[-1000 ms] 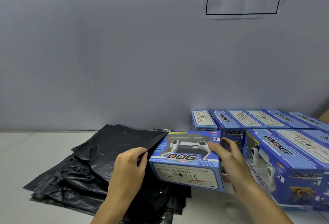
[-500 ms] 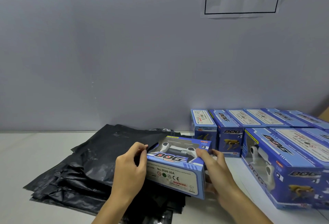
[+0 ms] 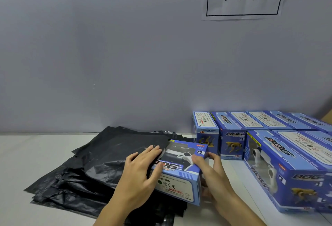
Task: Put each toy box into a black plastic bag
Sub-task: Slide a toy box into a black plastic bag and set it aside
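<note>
Toy box now further left, partly inside top black bag. Left hand fingers flat on bag and box; right hand grips box end. Boxed stock crowds desk right.

The toy box has slid leftward partway into the black bag.

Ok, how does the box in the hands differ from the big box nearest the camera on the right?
The held toy box lies tilted on the black bags, gripped by the right hand with the left hand on it; the front-right box rests on the table, untouched. The held box looks smaller. Both are blue with DOG lettering and a white toy behind a window.
</note>
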Tool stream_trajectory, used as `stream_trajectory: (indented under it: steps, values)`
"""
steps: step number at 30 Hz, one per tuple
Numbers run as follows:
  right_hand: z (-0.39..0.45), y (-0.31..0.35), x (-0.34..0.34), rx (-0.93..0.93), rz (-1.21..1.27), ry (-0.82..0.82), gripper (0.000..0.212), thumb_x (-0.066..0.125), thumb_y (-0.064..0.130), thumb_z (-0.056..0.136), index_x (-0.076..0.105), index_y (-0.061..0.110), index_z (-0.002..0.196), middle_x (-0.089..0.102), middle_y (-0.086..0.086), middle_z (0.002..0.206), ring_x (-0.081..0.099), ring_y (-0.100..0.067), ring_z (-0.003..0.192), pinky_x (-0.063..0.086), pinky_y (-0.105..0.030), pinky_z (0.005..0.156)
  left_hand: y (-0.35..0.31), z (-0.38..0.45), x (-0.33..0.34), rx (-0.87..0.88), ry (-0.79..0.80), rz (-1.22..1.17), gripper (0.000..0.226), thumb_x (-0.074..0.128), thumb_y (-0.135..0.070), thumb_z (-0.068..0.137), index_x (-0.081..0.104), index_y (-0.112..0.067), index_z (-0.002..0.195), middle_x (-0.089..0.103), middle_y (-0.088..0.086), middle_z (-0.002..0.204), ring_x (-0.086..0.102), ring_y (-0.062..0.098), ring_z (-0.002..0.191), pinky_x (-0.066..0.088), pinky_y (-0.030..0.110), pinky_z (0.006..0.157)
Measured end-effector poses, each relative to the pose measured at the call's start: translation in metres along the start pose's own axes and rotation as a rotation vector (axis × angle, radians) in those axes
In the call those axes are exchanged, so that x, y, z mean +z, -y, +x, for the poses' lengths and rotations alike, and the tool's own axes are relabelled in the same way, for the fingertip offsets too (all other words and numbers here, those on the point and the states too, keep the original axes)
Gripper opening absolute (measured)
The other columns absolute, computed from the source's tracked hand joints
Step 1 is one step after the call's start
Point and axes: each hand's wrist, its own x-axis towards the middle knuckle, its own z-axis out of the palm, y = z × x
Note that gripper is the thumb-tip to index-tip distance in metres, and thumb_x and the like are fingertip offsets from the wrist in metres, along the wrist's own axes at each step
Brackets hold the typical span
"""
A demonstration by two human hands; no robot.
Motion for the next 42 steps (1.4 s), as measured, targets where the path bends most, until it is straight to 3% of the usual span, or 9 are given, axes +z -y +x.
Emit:
stream_trajectory:
  steps: [4, 12, 20, 23, 25, 28, 34, 39, 42]
  values:
    - [0.000, -0.002, 0.003, -0.018, 0.042, -0.005, 0.035, 0.067, 0.044, 0.090, 0.041, 0.038, 0.114, 0.078, -0.006, 0.082, 0.076, -0.023, 0.071, 0.054, -0.031, 0.054, 0.001, 0.001, -0.003, 0.027, -0.019, -0.035, 0.058, 0.029, -0.059, 0.093, 0.043, -0.036, 0.145, 0.028, -0.033, 0.149, 0.012, -0.020, 0.140, 0.009, 0.024, 0.120]
    - [0.003, 0.002, -0.004, -0.079, 0.136, -0.082, 0.028, 0.068, 0.044, 0.088, 0.047, 0.039, 0.105, 0.076, 0.001, 0.075, 0.074, -0.020, 0.063, 0.053, -0.031, 0.050, 0.000, 0.001, -0.014, 0.141, -0.089, 0.060, 0.070, 0.045, -0.062, 0.087, 0.040, -0.026, 0.147, 0.028, -0.025, 0.154, 0.013, -0.010, 0.145, 0.006, 0.023, 0.121]
    - [0.000, -0.009, 0.009, -0.019, 0.080, -0.001, 0.030, 0.063, 0.045, 0.092, 0.042, 0.039, 0.113, 0.076, -0.003, 0.076, 0.075, -0.020, 0.067, 0.054, -0.027, 0.050, -0.015, -0.004, -0.008, 0.186, 0.029, 0.143, 0.074, 0.029, -0.072, 0.087, 0.040, -0.032, 0.149, 0.027, -0.026, 0.155, 0.012, -0.015, 0.143, 0.006, 0.020, 0.122]
    - [0.000, -0.010, 0.010, -0.021, 0.080, -0.003, 0.031, 0.063, 0.045, 0.092, 0.042, 0.039, 0.113, 0.077, -0.002, 0.077, 0.075, -0.019, 0.069, 0.054, -0.028, 0.052, -0.015, -0.003, -0.008, 0.140, -0.024, 0.004, 0.063, 0.029, -0.067, 0.092, 0.047, -0.036, 0.144, 0.041, -0.027, 0.148, 0.026, -0.015, 0.138, 0.021, 0.020, 0.118]
    - [0.000, -0.009, 0.008, -0.027, 0.088, -0.006, 0.028, 0.062, 0.046, 0.092, 0.042, 0.040, 0.111, 0.077, -0.002, 0.077, 0.075, -0.019, 0.067, 0.053, -0.027, 0.050, -0.015, 0.000, -0.009, 0.079, -0.145, -0.108, 0.048, 0.038, -0.048, 0.098, 0.057, -0.028, 0.137, 0.055, -0.020, 0.138, 0.041, -0.011, 0.132, 0.036, 0.026, 0.113]
    - [0.002, -0.005, 0.005, -0.039, 0.120, -0.026, 0.023, 0.062, 0.044, 0.092, 0.046, 0.042, 0.108, 0.077, -0.002, 0.078, 0.075, -0.020, 0.066, 0.054, -0.030, 0.051, -0.014, 0.003, -0.011, 0.082, -0.225, -0.013, 0.044, 0.041, -0.035, 0.098, 0.058, -0.020, 0.136, 0.050, -0.016, 0.141, 0.033, -0.010, 0.138, 0.022, 0.016, 0.117]
    - [0.003, -0.005, 0.002, -0.051, 0.054, 0.017, 0.027, 0.063, 0.042, 0.092, 0.051, 0.034, 0.115, 0.077, 0.001, 0.079, 0.075, -0.021, 0.072, 0.053, -0.030, 0.056, -0.010, 0.003, -0.011, 0.049, -0.097, 0.146, 0.070, 0.014, -0.060, 0.092, 0.047, -0.028, 0.145, 0.034, -0.026, 0.147, 0.020, -0.012, 0.141, 0.003, 0.008, 0.114]
    - [0.002, -0.011, 0.007, -0.040, 0.060, -0.011, 0.030, 0.062, 0.044, 0.092, 0.047, 0.036, 0.117, 0.077, -0.002, 0.078, 0.075, -0.022, 0.069, 0.054, -0.030, 0.054, -0.007, 0.003, -0.012, 0.083, -0.061, 0.136, 0.066, 0.014, -0.057, 0.093, 0.050, -0.031, 0.142, 0.039, -0.030, 0.143, 0.023, -0.015, 0.140, 0.007, 0.011, 0.117]
    - [0.002, -0.014, 0.011, -0.064, 0.047, -0.063, 0.042, 0.065, 0.046, 0.090, 0.042, 0.036, 0.124, 0.075, -0.009, 0.093, 0.075, -0.024, 0.072, 0.059, -0.039, 0.065, -0.009, 0.002, -0.009, 0.124, -0.027, 0.059, 0.060, 0.024, -0.056, 0.095, 0.058, -0.030, 0.136, 0.049, -0.029, 0.138, 0.032, -0.016, 0.136, 0.018, 0.016, 0.118]
